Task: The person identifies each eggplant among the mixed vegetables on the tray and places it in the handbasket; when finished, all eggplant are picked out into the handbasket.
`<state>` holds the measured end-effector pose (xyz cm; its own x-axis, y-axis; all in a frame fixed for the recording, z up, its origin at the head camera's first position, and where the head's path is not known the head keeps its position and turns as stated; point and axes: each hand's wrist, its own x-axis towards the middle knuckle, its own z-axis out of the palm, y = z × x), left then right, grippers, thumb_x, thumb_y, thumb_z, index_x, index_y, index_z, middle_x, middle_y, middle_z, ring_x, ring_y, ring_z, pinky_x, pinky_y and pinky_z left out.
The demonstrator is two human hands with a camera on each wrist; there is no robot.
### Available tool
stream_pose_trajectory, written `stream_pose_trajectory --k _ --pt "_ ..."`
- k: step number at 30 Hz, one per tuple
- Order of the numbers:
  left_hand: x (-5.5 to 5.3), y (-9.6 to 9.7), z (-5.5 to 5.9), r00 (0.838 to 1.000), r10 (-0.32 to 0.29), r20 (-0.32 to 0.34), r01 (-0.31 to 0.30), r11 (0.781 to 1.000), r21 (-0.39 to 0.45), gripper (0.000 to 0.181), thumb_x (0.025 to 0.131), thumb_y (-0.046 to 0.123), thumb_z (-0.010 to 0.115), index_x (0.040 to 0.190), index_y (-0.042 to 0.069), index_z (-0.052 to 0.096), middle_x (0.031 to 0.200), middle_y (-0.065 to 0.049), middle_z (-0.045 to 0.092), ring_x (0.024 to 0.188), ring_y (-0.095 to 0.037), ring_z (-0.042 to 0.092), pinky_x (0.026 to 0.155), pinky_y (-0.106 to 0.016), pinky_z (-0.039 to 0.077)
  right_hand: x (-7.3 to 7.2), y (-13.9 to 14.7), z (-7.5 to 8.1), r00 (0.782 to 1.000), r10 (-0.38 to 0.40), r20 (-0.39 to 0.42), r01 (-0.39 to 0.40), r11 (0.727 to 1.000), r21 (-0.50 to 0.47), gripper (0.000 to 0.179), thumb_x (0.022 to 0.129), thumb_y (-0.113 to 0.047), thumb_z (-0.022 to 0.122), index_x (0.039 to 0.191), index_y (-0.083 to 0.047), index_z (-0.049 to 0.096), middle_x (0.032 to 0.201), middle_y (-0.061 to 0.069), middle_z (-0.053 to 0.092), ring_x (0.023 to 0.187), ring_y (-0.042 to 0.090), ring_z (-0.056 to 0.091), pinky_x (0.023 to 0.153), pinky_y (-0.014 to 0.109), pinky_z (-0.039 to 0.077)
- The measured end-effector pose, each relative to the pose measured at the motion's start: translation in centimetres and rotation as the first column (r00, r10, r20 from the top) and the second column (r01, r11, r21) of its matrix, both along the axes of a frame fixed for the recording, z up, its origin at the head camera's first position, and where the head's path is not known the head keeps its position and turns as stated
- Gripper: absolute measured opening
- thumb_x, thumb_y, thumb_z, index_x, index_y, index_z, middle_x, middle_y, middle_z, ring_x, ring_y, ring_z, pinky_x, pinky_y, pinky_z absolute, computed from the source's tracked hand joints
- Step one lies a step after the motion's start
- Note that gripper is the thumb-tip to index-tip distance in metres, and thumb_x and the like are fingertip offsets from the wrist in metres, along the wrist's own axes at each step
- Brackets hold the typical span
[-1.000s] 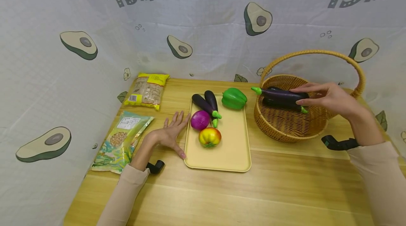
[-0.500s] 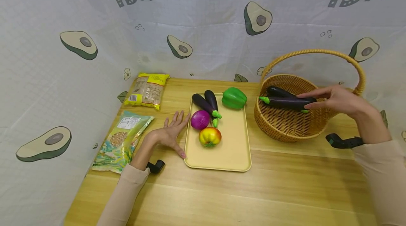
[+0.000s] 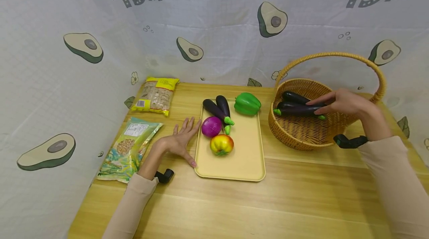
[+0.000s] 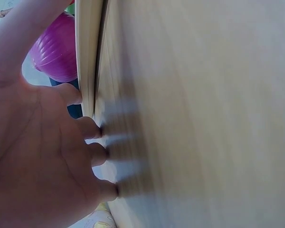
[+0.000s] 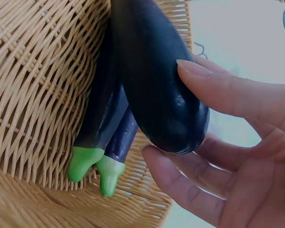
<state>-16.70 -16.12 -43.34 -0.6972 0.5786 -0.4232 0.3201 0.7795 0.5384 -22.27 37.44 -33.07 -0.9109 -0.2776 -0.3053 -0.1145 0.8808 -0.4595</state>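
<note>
My right hand (image 3: 346,105) reaches into the wicker basket (image 3: 291,139) and holds a dark eggplant (image 5: 156,80) by its rounded end. In the right wrist view the thumb is on one side and the other fingers curl beneath it. Two other eggplants lie alongside, their green stems (image 5: 84,162) against the woven wall. My left hand (image 3: 177,142) spreads its fingers at the left edge of the yellow tray (image 3: 248,153), its thumb tip right at the rim. On the tray are a purple onion (image 3: 212,127), two small eggplants (image 3: 214,110) and a red-yellow tomato (image 3: 222,145).
A green bell pepper (image 3: 247,104) sits at the tray's back right corner. Two food bags, one yellow (image 3: 156,95) and one green (image 3: 129,149), lie on the left. The basket's tall handle (image 3: 331,55) arches over the opening. A printed curtain (image 3: 218,26) hangs behind the table.
My right hand has lowered the eggplant into the basket beside the others, going right first and then back left along it. My left hand and the tray have stayed put.
</note>
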Motion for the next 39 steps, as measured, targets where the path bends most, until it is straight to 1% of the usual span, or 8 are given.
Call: stream_pose_trajectory --k 4,9,16,22,27,33,36,39 --pt "0.0 0.0 -0.1 1.000 0.000 -0.001 0.000 1.000 0.000 0.152 0.067 0.047 0.096 0.166 0.016 -0.015 0.168 -0.018 -0.031 0.156 -0.036 -0.032 0.124 -0.065 -0.020 -0.6 0.2 -0.4 1.000 0.006 0.027 -0.006 1.000 -0.006 0.039 0.093 -0.023 0.078 0.128 -0.006 0.074 0.137 0.028 0.064 0.122 0.042 0.059 0.081 0.024 0.047" --pt "0.0 -0.1 -0.1 1.000 0.001 0.004 -0.001 1.000 0.000 0.152 0.067 0.047 0.096 0.165 0.017 -0.016 0.168 -0.018 -0.032 0.155 -0.036 -0.033 0.124 -0.064 -0.021 -1.0 0.7 -1.0 0.996 0.007 0.088 -0.004 0.999 -0.041 0.039 0.093 -0.019 0.078 0.129 -0.002 0.073 0.142 0.032 0.059 0.131 0.057 0.050 0.093 0.045 0.054" --pt "0.0 -0.1 0.0 1.000 0.002 0.010 -0.002 1.000 0.000 0.153 0.067 0.046 0.096 0.165 0.017 -0.017 0.167 -0.018 -0.033 0.155 -0.036 -0.033 0.124 -0.064 -0.021 -1.3 1.2 -1.9 0.989 0.030 0.144 -0.023 0.998 -0.052 0.045 0.095 -0.020 0.076 0.134 -0.001 0.068 0.144 0.038 0.055 0.130 0.056 0.053 0.084 0.034 0.059" --pt "0.0 -0.1 -0.1 1.000 0.002 0.009 -0.002 1.000 0.000 0.153 0.067 0.046 0.097 0.165 0.018 -0.017 0.167 -0.017 -0.033 0.155 -0.035 -0.033 0.124 -0.064 -0.021 -1.7 1.4 -2.2 0.978 0.023 0.205 -0.005 0.996 -0.087 0.045 0.094 -0.012 0.075 0.136 0.001 0.066 0.147 0.042 0.047 0.131 0.056 0.052 0.094 0.051 0.060" --pt "0.1 -0.2 0.0 1.000 0.004 0.000 -0.004 1.000 0.019 0.153 0.067 0.046 0.097 0.165 0.016 -0.016 0.168 -0.020 -0.031 0.156 -0.038 -0.031 0.124 -0.066 -0.019 -2.1 1.5 -2.3 0.973 0.050 0.225 -0.033 0.996 -0.079 0.045 0.093 -0.012 0.076 0.135 0.001 0.067 0.148 0.043 0.045 0.135 0.058 0.047 0.096 0.051 0.059" --pt "0.1 -0.2 -0.1 1.000 0.002 -0.001 -0.002 1.000 0.009 0.152 0.067 0.046 0.096 0.165 0.017 -0.016 0.168 -0.018 -0.032 0.156 -0.036 -0.032 0.124 -0.065 -0.020 -2.5 1.3 -2.6 0.964 0.038 0.262 -0.014 0.995 -0.094 0.034 0.097 -0.007 0.070 0.130 0.002 0.070 0.135 0.033 0.063 0.114 0.026 0.071 0.089 0.035 0.062" --pt "0.0 -0.2 -0.2 1.000 -0.001 -0.007 0.001 1.000 0.010 0.152 0.068 0.047 0.096 0.166 0.017 -0.016 0.168 -0.018 -0.031 0.156 -0.036 -0.032 0.124 -0.065 -0.020 -2.7 1.1 -2.8 0.955 0.014 0.296 0.018 0.994 -0.105 0.030 0.098 -0.005 0.066 0.128 -0.001 0.073 0.128 0.024 0.070 0.094 0.006 0.069 0.080 0.028 0.060" --pt "0.0 -0.2 -0.2 1.000 0.000 -0.010 0.000 1.000 0.017 0.151 0.068 0.046 0.096 0.166 0.016 -0.015 0.168 -0.019 -0.031 0.156 -0.036 -0.031 0.124 -0.065 -0.020 -2.6 0.8 -2.8 0.954 0.001 0.301 0.030 0.995 -0.099 0.031 0.099 -0.007 0.067 0.129 -0.001 0.072 0.123 0.018 0.073 0.078 0.002 0.061 0.069 0.026 0.054"
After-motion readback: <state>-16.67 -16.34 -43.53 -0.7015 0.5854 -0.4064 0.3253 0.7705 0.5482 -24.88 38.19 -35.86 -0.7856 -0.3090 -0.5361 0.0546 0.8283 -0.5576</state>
